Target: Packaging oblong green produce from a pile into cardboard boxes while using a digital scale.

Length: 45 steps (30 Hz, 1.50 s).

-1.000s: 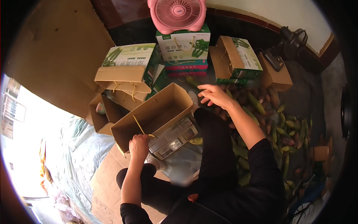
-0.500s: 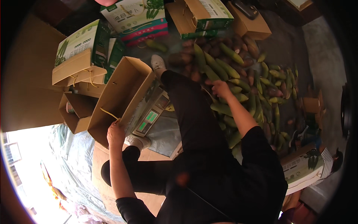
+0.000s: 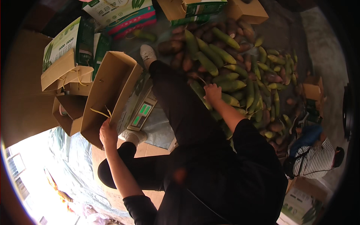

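My left hand [image 3: 108, 134] grips the near side wall of an open cardboard carton [image 3: 123, 62] close to its yellow cord handle [image 3: 100, 112]. The carton stands tilted beside a scale with a lit green display [image 3: 141, 113]. Over the near left edge of a heap of long green radishes [image 3: 230, 86], my right hand [image 3: 213, 93] has its fingers curled in. A thin root-like strip [image 3: 201, 79] sticks out by its fingertips. What lies inside the fingers is hidden, and a green radish [image 3: 198, 90] lies just beside them.
Dark reddish-brown roots [image 3: 170, 47] lie among the radishes. Printed cartons [image 3: 65, 45] stand at the far left, with more [image 3: 195, 11] at the back. A person in a striped shirt [image 3: 317, 159] crouches at the right, near another carton [image 3: 300, 200]. Clear plastic sheeting [image 3: 73, 157] hangs at the left.
The whole view has shifted, so most things sit farther left. My right hand has curled in lower on the heap's edge. At the right, the person's striped shirt shows more and the carton there sits lower.
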{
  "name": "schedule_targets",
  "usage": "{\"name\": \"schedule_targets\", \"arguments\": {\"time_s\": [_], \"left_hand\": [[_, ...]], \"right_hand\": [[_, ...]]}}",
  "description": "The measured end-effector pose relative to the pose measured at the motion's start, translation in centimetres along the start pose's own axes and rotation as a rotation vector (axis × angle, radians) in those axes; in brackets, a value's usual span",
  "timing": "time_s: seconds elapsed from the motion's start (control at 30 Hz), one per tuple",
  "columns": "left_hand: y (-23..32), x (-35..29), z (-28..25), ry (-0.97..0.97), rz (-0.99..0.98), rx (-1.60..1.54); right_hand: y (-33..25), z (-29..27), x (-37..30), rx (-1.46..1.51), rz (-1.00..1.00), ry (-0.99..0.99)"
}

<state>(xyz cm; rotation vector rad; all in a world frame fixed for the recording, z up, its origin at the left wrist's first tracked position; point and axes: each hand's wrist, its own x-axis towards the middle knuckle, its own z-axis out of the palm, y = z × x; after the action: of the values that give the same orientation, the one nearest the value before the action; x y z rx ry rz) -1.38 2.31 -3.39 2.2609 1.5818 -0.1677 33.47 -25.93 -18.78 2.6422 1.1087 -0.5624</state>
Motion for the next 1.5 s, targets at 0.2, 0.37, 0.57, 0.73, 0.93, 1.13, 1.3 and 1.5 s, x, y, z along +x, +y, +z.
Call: {"name": "schedule_targets", "arguments": {"time_s": [0.2, 0.37, 0.57, 0.73, 0.93, 1.13, 1.3, 1.5], "left_hand": [[2.0, -0.3, -0.3, 0.023, -0.031, 0.040], [2.2, -0.5, -0.4, 0.027, -0.054, 0.010], [1.5, -0.6, -0.3, 0.051, -0.039, 0.006], [1.2, -0.7, -0.5, 0.114, 0.047, -0.182], [-1.0, -1.0, -3.3, 0.577, -0.149, -0.388], [-1.4, -1.9, -4.2, 0.911, -0.192, -0.117], [2.1, -3.0, -2.5, 0.421, 0.084, -0.051], [2.0, -2.2, 0.3, 0.262, 0.132, 0.050]], "right_hand": [[2.0, 0.9, -0.8, -0.154, 0.031, -0.013], [2.5, 2.4, -0.3, -0.201, -0.002, 0.020], [2.2, 0.7, -1.0, -0.190, -0.029, -0.010], [3.9, 0.1, -1.4, -0.075, 0.058, -0.020], [5.0, -1.9, -2.5, 0.095, 0.031, -0.021], [8.5, -2.8, -2.5, 0.354, 0.034, 0.182], [8.3, -8.0, -1.2, 0.762, -0.089, 0.421], [0.9, -21.4, -0.8, 1.290, -0.387, 0.665]]}}
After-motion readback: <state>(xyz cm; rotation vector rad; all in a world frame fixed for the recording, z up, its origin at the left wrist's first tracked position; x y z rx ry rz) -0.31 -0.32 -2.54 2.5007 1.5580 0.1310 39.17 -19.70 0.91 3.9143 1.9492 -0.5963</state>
